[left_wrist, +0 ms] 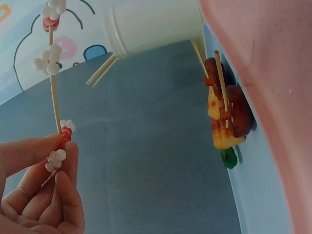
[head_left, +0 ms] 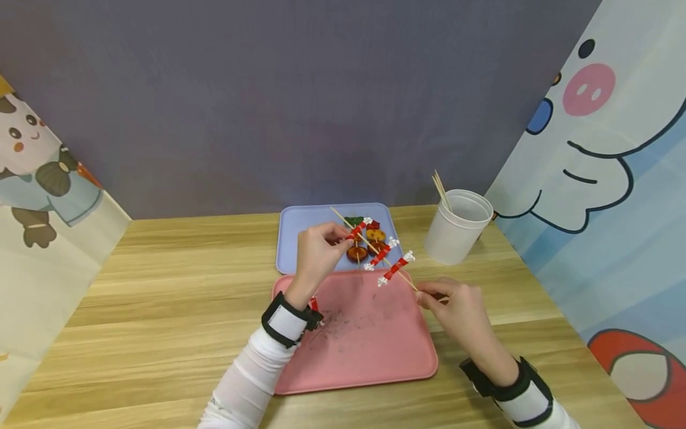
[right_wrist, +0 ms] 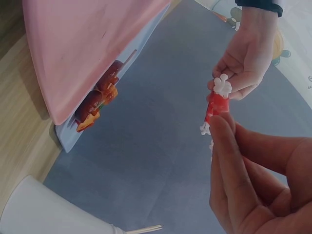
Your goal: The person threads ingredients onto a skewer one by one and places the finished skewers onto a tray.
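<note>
Between both hands a thin wooden skewer [head_left: 339, 215] is held at a slant. Two red pieces with knobbly white ends, a middle one [head_left: 382, 254] and a lower one [head_left: 396, 271], sit crosswise on it. Near the skewer's upper end, my left hand [head_left: 317, 250] pinches a third such red piece [left_wrist: 65, 135] between thumb and fingers. My right hand [head_left: 455, 307] grips the skewer's lower end with thumb and fingertips. Another red piece [head_left: 314, 304] lies on the pink tray [head_left: 375, 351], partly hidden by my left wrist.
Behind the pink tray is a blue tray [head_left: 289, 238] bearing toy food skewers [left_wrist: 224, 112] with brown, yellow and green pieces. A white bucket [head_left: 447, 238] with several bare skewers [head_left: 440, 189] stands at the back right. A grey panel [head_left: 268, 119] rises behind the wooden table [head_left: 177, 298].
</note>
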`<state>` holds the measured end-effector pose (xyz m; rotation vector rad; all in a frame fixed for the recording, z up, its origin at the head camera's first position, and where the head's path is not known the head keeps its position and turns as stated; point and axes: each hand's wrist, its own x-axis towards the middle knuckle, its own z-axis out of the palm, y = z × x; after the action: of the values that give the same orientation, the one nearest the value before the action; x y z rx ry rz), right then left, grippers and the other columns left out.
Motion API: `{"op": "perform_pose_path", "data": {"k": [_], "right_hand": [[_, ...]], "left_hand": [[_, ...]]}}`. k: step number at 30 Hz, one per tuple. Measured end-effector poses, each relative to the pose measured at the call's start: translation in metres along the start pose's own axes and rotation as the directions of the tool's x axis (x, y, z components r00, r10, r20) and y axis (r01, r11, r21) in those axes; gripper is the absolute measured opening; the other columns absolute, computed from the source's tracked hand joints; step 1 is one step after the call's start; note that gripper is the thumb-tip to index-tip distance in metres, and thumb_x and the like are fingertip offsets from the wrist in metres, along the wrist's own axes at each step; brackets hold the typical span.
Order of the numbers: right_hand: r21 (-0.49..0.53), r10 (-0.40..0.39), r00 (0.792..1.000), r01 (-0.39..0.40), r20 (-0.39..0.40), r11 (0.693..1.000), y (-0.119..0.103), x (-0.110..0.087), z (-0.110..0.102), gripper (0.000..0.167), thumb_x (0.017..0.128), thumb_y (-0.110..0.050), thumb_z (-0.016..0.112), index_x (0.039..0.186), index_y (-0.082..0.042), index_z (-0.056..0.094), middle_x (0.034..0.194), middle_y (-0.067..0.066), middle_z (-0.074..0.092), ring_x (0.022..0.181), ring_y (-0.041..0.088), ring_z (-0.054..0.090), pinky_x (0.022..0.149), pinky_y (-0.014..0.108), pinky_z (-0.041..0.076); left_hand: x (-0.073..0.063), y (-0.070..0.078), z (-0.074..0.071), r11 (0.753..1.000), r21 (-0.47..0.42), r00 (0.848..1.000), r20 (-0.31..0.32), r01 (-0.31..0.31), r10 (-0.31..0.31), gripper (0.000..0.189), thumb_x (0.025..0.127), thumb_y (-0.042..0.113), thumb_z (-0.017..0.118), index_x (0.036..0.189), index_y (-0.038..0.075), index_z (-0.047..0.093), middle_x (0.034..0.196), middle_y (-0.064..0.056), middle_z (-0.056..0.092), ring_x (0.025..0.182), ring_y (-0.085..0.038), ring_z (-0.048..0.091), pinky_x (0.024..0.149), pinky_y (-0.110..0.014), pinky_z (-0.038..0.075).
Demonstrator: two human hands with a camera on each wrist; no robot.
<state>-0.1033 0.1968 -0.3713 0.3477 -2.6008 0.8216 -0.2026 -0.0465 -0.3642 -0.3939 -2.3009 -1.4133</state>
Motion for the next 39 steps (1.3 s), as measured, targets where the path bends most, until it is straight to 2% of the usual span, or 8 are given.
{"op": "perform_pose_path", "data": {"k": [6,13,22,29,33,39], "right_hand": [[-0.003,0.016,1.0,-0.016,0.006,1.0,0.002,0.0,0.001,0.013,0.074,-0.006,0.08,0.086,-0.007,0.077,0.082,0.005,0.073,0.069,0.013,0.069,0.058,0.027,0.056],[0.002,0.011,1.0,-0.011,0.021,1.0,0.004,0.001,0.005,0.012,0.074,-0.008,0.08,0.086,-0.007,0.077,0.082,0.005,0.073,0.069,0.013,0.069,0.058,0.027,0.056],[0.017,-0.007,1.0,0.007,0.016,1.0,0.007,-0.002,0.007,0.013,0.073,-0.006,0.079,0.085,-0.006,0.076,0.079,0.003,0.072,0.065,0.013,0.068,0.057,0.023,0.054],[0.014,-0.006,1.0,0.005,0.026,1.0,0.005,-0.001,0.007,0.011,0.074,-0.007,0.079,0.085,-0.006,0.076,0.079,0.004,0.072,0.065,0.012,0.068,0.056,0.022,0.054],[0.023,-0.009,1.0,0.008,0.027,1.0,0.005,0.0,0.008,0.011,0.075,-0.007,0.078,0.086,-0.006,0.076,0.08,0.004,0.073,0.065,0.011,0.068,0.056,0.021,0.054],[0.037,-0.007,1.0,0.006,0.026,0.999,0.005,-0.002,0.009,0.011,0.075,-0.006,0.078,0.086,-0.006,0.076,0.079,0.004,0.073,0.065,0.011,0.068,0.056,0.02,0.053]], "left_hand": [[-0.001,-0.001,0.002,1.0,0.012,1.0,0.004,-0.001,0.001,0.006,0.072,0.006,0.078,0.074,0.008,0.073,0.079,-0.002,0.073,0.064,-0.01,0.066,0.058,-0.024,0.051],[-0.004,0.002,0.006,0.999,-0.037,0.995,0.099,0.025,-0.022,0.009,0.073,0.005,0.077,0.071,0.011,0.071,0.074,0.0,0.072,0.062,-0.007,0.065,0.057,-0.023,0.052],[-0.006,0.002,0.011,0.999,-0.03,0.995,0.101,0.026,-0.023,0.01,0.073,0.004,0.077,0.071,0.012,0.07,0.074,0.001,0.072,0.062,-0.006,0.064,0.057,-0.022,0.051],[-0.008,0.003,0.016,0.998,-0.061,0.989,0.149,0.017,-0.007,0.008,0.074,0.005,0.077,0.073,0.01,0.071,0.076,-0.001,0.072,0.064,-0.007,0.065,0.06,-0.021,0.053],[-0.008,0.002,0.016,0.997,-0.068,0.99,0.138,0.027,-0.018,0.011,0.074,0.006,0.078,0.071,0.012,0.07,0.075,0.001,0.072,0.064,-0.006,0.065,0.06,-0.021,0.053],[-0.007,0.002,0.014,0.995,-0.089,0.987,0.158,0.042,-0.028,0.01,0.074,0.007,0.078,0.072,0.013,0.07,0.076,0.001,0.072,0.065,-0.006,0.066,0.06,-0.022,0.054]]}}
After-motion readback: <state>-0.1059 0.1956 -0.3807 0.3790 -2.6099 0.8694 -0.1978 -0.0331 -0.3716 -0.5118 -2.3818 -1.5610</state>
